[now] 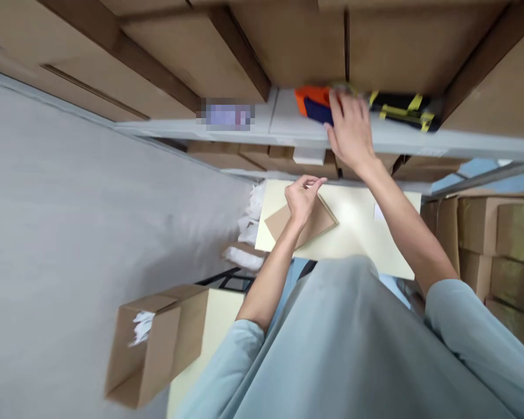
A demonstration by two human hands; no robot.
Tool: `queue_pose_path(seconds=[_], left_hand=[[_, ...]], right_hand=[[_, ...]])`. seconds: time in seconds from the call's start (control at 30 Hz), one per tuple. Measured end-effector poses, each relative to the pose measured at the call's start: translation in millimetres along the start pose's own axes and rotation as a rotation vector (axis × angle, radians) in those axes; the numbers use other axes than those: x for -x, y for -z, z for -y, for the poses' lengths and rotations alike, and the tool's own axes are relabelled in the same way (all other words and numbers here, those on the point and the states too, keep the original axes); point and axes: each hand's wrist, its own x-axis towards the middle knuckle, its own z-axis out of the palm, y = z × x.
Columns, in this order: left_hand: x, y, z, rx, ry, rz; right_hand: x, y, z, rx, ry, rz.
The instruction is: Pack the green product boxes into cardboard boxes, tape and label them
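My right hand (pixel 351 128) reaches up to the shelf (pixel 283 119), its fingers spread over an orange and dark blue object (pixel 312 105); the fingertips are blurred, so a grip on it cannot be made out. Just right of that hand lies a black item with yellow straps (pixel 402 110). My left hand (pixel 304 198) is closed in a pinch above a flat brown cardboard piece (pixel 317 224) on the pale yellow table (pixel 358 233). Whatever is between its fingertips is too small to name.
Large cardboard boxes (pixel 288 46) line the shelf above. An open carton (pixel 157 343) stands at lower left, and stacked boxes (pixel 510 244) are at the right. A white box (pixel 309 155) sits on the lower shelf. White packing material (pixel 253 212) lies beside the table.
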Motion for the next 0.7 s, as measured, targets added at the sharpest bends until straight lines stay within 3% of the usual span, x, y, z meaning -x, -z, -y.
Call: queue_pose_path(seconds=[0.07, 0.17, 0.27, 0.33, 0.43, 0.57, 0.7], left_hand=[[31, 3.5, 36, -0.112, 0.059, 0.056], [75, 2.1, 81, -0.234, 0.014, 0.233], [107, -7.4, 110, -0.356, -0.086, 0.471], [118, -14.5, 120, -0.427, -0.100, 0.564], [121, -19.1, 127, -0.474, -0.099, 0.596], [113, -16.7, 131, -0.484, -0.117, 0.616], [111, -18.0, 129, -0.526, -0.145, 0.637]], right_hand=[[49, -11, 0, -0.068, -0.118, -0.018], [148, -58, -3, -0.269, -0.387, 0.132], [250, -113, 3, -0.501, -0.680, 0.313], [295, -137, 12, -0.646, -0.833, 0.410], [317, -153, 26, -0.826, -0.928, 0.462], [302, -161, 34, -0.947, -0.943, 0.460], [289, -174, 27, -0.996, -0.974, 0.467]])
